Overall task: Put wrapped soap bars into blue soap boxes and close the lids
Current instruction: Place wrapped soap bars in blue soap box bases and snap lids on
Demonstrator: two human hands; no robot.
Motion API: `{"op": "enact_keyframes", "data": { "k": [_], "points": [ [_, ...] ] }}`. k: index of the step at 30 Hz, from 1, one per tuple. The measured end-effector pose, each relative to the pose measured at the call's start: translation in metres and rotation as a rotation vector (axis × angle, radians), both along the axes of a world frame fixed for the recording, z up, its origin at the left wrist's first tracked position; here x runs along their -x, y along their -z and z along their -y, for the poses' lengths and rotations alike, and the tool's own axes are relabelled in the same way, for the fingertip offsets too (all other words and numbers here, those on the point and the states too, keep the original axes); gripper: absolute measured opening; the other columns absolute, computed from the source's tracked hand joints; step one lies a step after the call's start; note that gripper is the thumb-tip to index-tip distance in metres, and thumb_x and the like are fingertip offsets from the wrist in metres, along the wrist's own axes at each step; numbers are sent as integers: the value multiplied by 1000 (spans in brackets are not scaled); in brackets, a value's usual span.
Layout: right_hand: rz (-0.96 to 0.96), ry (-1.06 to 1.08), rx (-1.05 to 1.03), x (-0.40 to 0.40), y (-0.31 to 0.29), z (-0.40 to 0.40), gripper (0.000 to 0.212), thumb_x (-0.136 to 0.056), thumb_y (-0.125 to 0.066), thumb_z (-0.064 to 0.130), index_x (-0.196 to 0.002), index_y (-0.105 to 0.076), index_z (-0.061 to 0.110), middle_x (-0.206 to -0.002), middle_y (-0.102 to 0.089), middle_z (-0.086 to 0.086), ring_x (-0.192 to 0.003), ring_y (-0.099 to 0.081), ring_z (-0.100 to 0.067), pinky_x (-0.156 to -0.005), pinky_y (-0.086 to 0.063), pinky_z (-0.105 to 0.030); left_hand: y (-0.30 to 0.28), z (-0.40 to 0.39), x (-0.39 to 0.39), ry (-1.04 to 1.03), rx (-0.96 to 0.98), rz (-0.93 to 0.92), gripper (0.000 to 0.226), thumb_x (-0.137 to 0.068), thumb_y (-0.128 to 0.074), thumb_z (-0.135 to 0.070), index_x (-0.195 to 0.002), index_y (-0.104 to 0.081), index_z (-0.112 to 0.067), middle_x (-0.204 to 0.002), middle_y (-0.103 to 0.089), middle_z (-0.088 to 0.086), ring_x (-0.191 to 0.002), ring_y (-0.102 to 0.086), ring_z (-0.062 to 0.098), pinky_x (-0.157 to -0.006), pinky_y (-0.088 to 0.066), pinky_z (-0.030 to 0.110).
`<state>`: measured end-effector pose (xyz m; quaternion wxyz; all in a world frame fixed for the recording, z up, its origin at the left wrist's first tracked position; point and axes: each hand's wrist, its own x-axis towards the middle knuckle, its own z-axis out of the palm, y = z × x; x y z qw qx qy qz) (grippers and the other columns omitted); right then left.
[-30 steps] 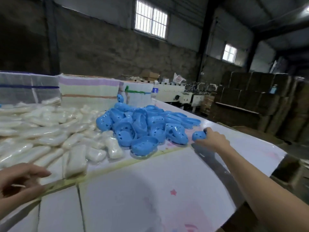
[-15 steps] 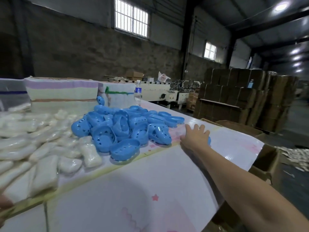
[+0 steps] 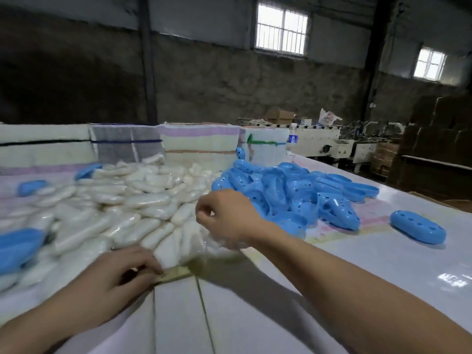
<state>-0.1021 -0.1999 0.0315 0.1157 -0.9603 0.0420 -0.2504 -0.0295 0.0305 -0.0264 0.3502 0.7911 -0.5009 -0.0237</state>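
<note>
A wide heap of white wrapped soap bars (image 3: 127,200) lies at the left and middle of the table. Right of it is a pile of open blue soap boxes (image 3: 283,190). One closed blue soap box (image 3: 419,227) lies alone further right. My left hand (image 3: 120,274) is at the heap's near edge, fingers curled and pinching the yellowish edge of the sheet (image 3: 178,272) under the soaps. My right hand (image 3: 224,215) hovers over the heap's right side with fingers curled. Blurred clear plastic shows beneath it; what it holds is unclear.
More blue boxes lie at the left: one at the frame edge (image 3: 20,246), two further back (image 3: 32,186) (image 3: 86,169). Bundled stacks of flat cartons (image 3: 199,144) wall off the table's far side. A water bottle (image 3: 292,139) stands behind. The white table (image 3: 332,264) stretches right.
My right hand has left the closed blue box at the table's right and come back left over the soap heap. My left hand has come forward to the sheet's edge. The view has swung left.
</note>
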Motion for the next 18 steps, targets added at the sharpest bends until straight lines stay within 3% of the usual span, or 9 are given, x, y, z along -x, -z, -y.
{"op": "enact_keyframes", "data": {
  "k": [3,7,10,13,18],
  "points": [
    [9,-160,-94,-31,0,-48,18,-84,-57,28,-87,-74,26,-84,-72,4,-84,-63,-20,-71,-50,-34,-8,-10,-2,-54,74,24,33,-90,-70,-6,-82,-75,-38,-91,-73,-15,-86,-68,5,-75,-51,17],
    [107,-195,-364,-53,25,-73,15,-84,-59,25,-83,-74,24,-71,-67,9,-72,-61,-11,-71,-51,-36,-7,-13,-8,-122,98,54,31,-88,-66,-6,-83,-75,-35,-88,-74,-17,-85,-69,4,-77,-53,23],
    [59,-234,-255,-52,49,-70,16,-81,-58,26,-78,-74,24,-71,-69,9,-70,-61,-10,-69,-51,-41,-9,-12,-9,-164,117,96,28,-84,-65,-11,-79,-72,-38,-82,-73,-16,-81,-67,4,-74,-52,22],
    [75,-264,-294,-50,50,-68,19,-77,-53,31,-74,-71,27,-71,-68,11,-71,-60,-9,-68,-50,-39,-9,-12,-8,-204,116,128,23,-81,-64,-14,-78,-74,-34,-77,-72,-12,-76,-66,7,-69,-50,21],
    [69,-269,-273,-51,50,-69,16,-82,-59,22,-78,-74,24,-73,-69,11,-73,-60,-9,-70,-50,-38,-19,-21,-14,-333,160,134,18,-87,-64,-19,-84,-74,-34,-73,-68,-22,-67,-61,-2,-59,-41,9]
  ]
}}
